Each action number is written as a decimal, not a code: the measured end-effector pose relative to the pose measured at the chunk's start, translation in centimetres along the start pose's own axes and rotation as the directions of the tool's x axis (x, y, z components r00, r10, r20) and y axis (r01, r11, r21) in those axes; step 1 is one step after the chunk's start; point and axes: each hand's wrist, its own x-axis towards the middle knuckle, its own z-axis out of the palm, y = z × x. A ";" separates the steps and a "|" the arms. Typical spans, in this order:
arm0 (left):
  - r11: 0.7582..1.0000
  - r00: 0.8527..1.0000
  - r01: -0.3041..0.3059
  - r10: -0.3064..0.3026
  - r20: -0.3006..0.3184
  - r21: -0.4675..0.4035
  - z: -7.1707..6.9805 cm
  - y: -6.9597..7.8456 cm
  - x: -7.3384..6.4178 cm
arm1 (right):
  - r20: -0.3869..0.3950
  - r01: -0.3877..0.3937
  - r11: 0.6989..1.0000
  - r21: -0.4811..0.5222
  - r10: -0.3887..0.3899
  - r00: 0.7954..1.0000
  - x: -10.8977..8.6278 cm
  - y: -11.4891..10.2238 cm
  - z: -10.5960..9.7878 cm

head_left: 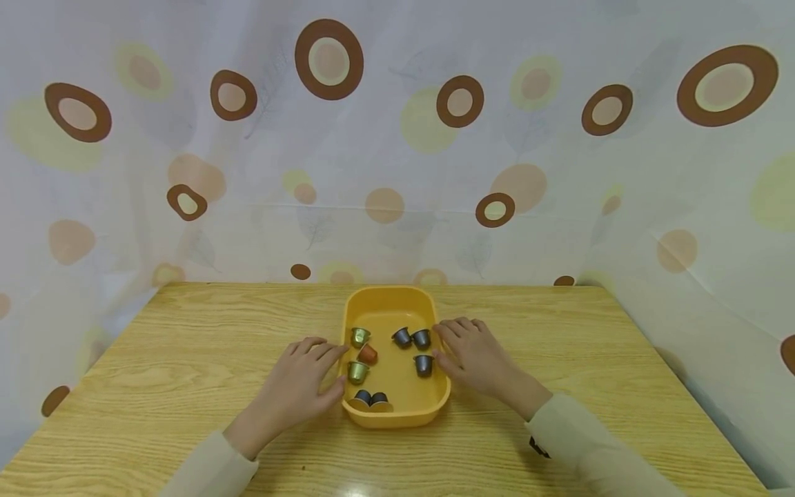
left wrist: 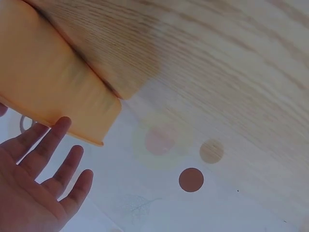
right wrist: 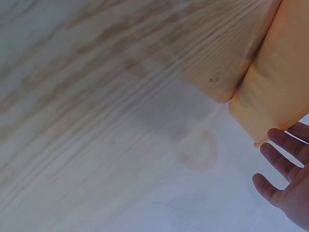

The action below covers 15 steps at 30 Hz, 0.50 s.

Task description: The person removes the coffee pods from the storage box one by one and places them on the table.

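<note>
A yellow plastic tray stands on the table with several coffee capsules inside. Along its left side lie two green capsules and an orange-brown capsule. Three dark grey capsules are on the right, and two dark capsules lie at the front left. My left hand is at the left rim, fingers spread and loosely bent, fingertips at the edge. Opposite, my right hand has its fingertips at the right rim. In both wrist views the fingers lie beside the tray's outer wall.
The wood-grain table extends to both sides of the tray. A patterned curtain with brown rings hangs behind the table and along its left and right sides. A small black item shows at the right sleeve.
</note>
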 end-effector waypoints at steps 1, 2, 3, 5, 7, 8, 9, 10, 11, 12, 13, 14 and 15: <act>1.000 1.000 0.001 -0.001 0.000 0.001 0.0 0.0 -0.1 | 0.000 0.000 1.000 -0.003 0.000 1.000 0.0 -0.1 0.0; 1.000 1.000 0.002 -0.002 0.000 0.000 0.0 -0.1 -0.1 | 0.002 0.000 1.000 -0.006 0.000 1.000 0.0 -0.2 0.0; 1.000 1.000 0.003 -0.003 -0.001 0.002 0.1 -0.1 -0.2 | 0.001 0.001 1.000 -0.008 -0.001 1.000 0.0 -0.2 -0.1; 1.000 1.000 0.003 -0.003 -0.004 0.000 0.1 -0.1 -0.4 | -0.001 0.004 1.000 -0.005 -0.004 1.000 -0.1 -0.4 -0.1; 1.000 1.000 0.002 -0.002 -0.010 -0.003 0.0 -0.2 -0.5 | -0.006 0.009 1.000 0.000 -0.009 1.000 -0.1 -0.5 -0.1; 1.000 1.000 0.001 -0.001 -0.013 -0.004 0.0 -0.2 -0.6 | -0.009 0.012 1.000 0.000 -0.012 1.000 -0.1 -0.6 -0.1; 1.000 1.000 0.000 0.000 -0.015 -0.004 0.0 -0.2 -0.6 | -0.015 0.017 1.000 -0.004 -0.017 1.000 -0.1 -0.6 -0.1; 1.000 1.000 -0.001 0.001 -0.016 -0.007 -0.1 -0.2 -0.7 | -0.016 0.018 1.000 -0.007 -0.018 1.000 -0.1 -0.7 -0.1; 1.000 1.000 -0.002 0.002 -0.017 -0.009 -0.1 -0.2 -0.7 | -0.018 0.020 1.000 -0.007 -0.020 1.000 -0.1 -0.7 -0.1; 1.000 1.000 -0.003 0.003 -0.019 -0.009 -0.1 -0.2 -0.8 | -0.019 0.021 1.000 -0.008 -0.022 1.000 -0.1 -0.8 -0.1; 1.000 1.000 -0.004 0.004 -0.020 -0.010 -0.2 -0.2 -0.8 | -0.019 0.023 1.000 -0.010 -0.023 1.000 -0.1 -0.8 -0.1; 1.000 1.000 -0.006 0.006 -0.020 -0.010 -0.2 -0.2 -0.9 | -0.017 0.024 1.000 -0.013 -0.024 1.000 -0.1 -0.9 -0.1; 1.000 1.000 -0.006 0.006 -0.020 -0.012 -0.2 -0.3 -0.9 | -0.017 0.025 1.000 -0.014 -0.026 1.000 -0.1 -0.9 -0.1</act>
